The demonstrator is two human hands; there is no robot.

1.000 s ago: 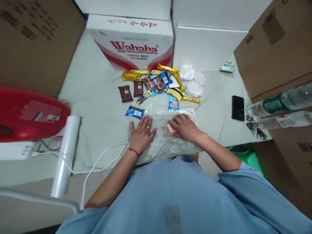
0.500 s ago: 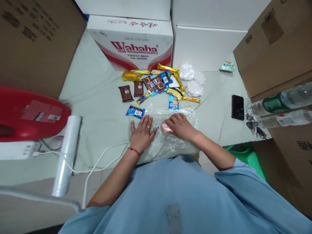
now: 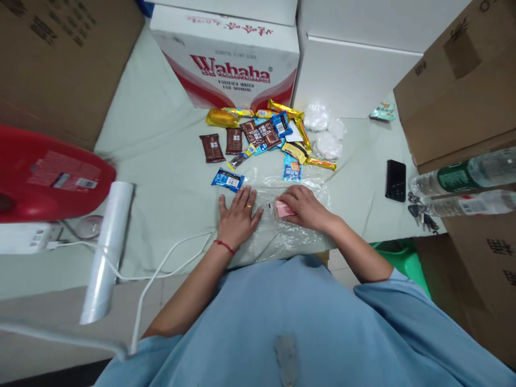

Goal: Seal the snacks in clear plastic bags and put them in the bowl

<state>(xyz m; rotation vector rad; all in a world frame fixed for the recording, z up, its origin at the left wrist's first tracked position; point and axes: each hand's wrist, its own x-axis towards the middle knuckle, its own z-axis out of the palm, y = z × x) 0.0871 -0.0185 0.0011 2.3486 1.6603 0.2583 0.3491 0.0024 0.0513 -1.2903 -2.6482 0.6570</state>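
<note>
My left hand (image 3: pixel 237 217) lies flat with fingers spread on the left side of a clear plastic bag (image 3: pixel 264 236), its fingertips close to a blue snack packet (image 3: pixel 228 179). My right hand (image 3: pixel 304 208) is closed around a small pink packet (image 3: pixel 284 209) on top of the bag; its fingers cover part of that packet. Beyond the hands is a pile of wrapped snacks: brown cocoa packets (image 3: pixel 212 148), a light blue packet (image 3: pixel 292 168), yellow wrapped bars (image 3: pixel 321 163) and round white packets (image 3: pixel 327 145).
A Wahaha carton (image 3: pixel 229 64) and white boxes line the back. To the right are a black phone (image 3: pixel 395 180), keys (image 3: pixel 423 217) and plastic bottles (image 3: pixel 463 177). At left sit a red appliance (image 3: pixel 52 177), a plastic film roll (image 3: pixel 108 247) and a white cable (image 3: pixel 161 260).
The camera view has shifted slightly. My right hand stays on the pink packet, which shows a little turned at the fingers. My left hand keeps its place on the bag.
</note>
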